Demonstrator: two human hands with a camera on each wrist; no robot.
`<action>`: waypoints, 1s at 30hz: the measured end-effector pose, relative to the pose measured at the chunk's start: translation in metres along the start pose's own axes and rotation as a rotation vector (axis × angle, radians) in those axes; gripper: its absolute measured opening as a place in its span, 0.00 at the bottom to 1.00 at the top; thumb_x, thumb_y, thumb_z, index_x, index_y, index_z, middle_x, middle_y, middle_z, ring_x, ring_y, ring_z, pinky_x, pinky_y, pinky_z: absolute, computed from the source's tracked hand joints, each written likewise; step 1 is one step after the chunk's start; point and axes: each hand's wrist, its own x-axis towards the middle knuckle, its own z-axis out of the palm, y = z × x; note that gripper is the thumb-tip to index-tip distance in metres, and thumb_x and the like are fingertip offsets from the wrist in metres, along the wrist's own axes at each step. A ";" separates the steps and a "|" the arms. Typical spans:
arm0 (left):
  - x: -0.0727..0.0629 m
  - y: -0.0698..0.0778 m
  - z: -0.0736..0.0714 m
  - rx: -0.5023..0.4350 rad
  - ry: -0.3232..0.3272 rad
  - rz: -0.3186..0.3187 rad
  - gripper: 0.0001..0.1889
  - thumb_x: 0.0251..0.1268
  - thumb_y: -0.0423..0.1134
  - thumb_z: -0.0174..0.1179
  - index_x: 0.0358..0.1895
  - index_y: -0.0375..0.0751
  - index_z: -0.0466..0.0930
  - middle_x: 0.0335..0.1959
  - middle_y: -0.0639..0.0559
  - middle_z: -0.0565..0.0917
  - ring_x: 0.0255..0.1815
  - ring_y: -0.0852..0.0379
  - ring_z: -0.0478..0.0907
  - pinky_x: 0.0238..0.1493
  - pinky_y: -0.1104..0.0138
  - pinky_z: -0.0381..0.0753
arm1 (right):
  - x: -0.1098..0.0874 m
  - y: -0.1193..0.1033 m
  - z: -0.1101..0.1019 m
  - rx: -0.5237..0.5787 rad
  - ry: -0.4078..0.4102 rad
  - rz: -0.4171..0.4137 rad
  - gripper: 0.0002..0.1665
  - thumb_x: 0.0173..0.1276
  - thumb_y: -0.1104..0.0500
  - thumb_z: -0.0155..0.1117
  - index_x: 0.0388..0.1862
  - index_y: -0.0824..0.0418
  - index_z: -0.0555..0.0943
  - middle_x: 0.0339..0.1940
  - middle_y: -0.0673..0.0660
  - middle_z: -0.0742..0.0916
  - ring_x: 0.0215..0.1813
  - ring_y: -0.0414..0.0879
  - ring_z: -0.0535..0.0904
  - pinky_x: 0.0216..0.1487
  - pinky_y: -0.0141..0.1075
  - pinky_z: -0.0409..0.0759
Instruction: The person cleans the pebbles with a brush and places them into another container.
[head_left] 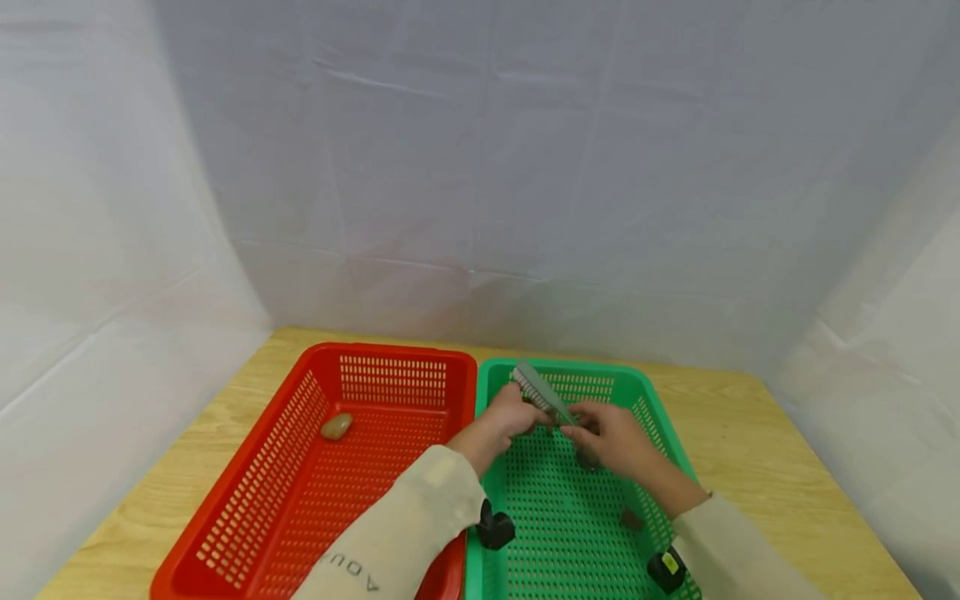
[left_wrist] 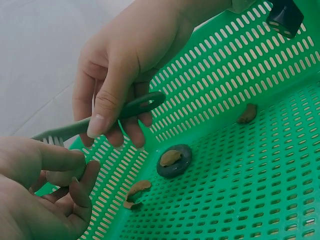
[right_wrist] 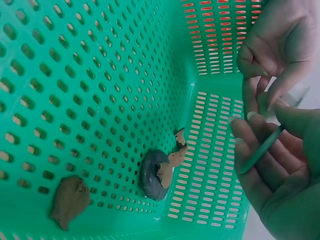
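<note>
My right hand (head_left: 611,437) grips the green handle of a brush (head_left: 549,393) over the far part of the green basket (head_left: 663,417). The brush's pale bristles (left_wrist: 52,141) face my left hand (head_left: 510,417). That hand holds a rounded, pale, stone-like object (left_wrist: 65,177) in its fingertips, mostly hidden by them. Whether the bristles touch it, I cannot tell. Below the hands, a dark round stone (left_wrist: 175,167) lies in the green basket with a brown clump (left_wrist: 171,158) on top. Brown curled scraps (left_wrist: 137,192) lie beside it, and another brown piece (right_wrist: 71,201) rests farther off.
Left of the green basket stands a red basket (head_left: 463,375), side by side with it, holding a brownish stone (head_left: 337,426) near its left wall. Both are on a wooden table (head_left: 750,467). White sheeting (head_left: 480,167) surrounds the back and sides.
</note>
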 end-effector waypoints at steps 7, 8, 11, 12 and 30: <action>0.000 0.000 0.000 0.036 0.002 -0.013 0.29 0.54 0.26 0.68 0.61 0.32 0.69 0.38 0.46 0.78 0.23 0.57 0.69 0.29 0.66 0.71 | -0.001 0.002 -0.001 0.032 -0.059 0.024 0.20 0.69 0.57 0.64 0.56 0.67 0.79 0.30 0.55 0.87 0.28 0.44 0.82 0.28 0.36 0.77; -0.001 0.000 0.000 0.037 0.000 -0.015 0.30 0.54 0.26 0.68 0.62 0.32 0.69 0.39 0.46 0.78 0.23 0.57 0.69 0.29 0.66 0.71 | -0.002 0.002 -0.001 0.030 -0.064 0.025 0.21 0.69 0.58 0.64 0.56 0.67 0.79 0.29 0.55 0.87 0.28 0.43 0.81 0.27 0.36 0.77; -0.002 0.001 0.000 0.035 -0.004 -0.022 0.32 0.55 0.26 0.67 0.65 0.31 0.67 0.39 0.45 0.78 0.23 0.57 0.68 0.28 0.67 0.70 | -0.002 0.001 -0.003 0.026 -0.073 0.027 0.20 0.69 0.58 0.65 0.55 0.68 0.79 0.28 0.54 0.87 0.26 0.43 0.80 0.27 0.37 0.77; -0.002 0.001 0.000 0.035 -0.005 -0.022 0.33 0.55 0.26 0.67 0.65 0.31 0.66 0.39 0.45 0.78 0.23 0.57 0.68 0.28 0.67 0.70 | -0.002 0.001 -0.003 0.027 -0.072 0.028 0.20 0.68 0.58 0.65 0.55 0.68 0.79 0.28 0.53 0.87 0.26 0.43 0.80 0.27 0.36 0.77; 0.003 0.001 0.001 0.003 -0.015 0.018 0.32 0.51 0.23 0.68 0.63 0.40 0.72 0.41 0.44 0.80 0.28 0.56 0.70 0.25 0.71 0.69 | -0.001 0.001 -0.005 -0.048 0.029 0.178 0.20 0.68 0.60 0.65 0.54 0.70 0.79 0.33 0.58 0.88 0.29 0.44 0.82 0.28 0.37 0.78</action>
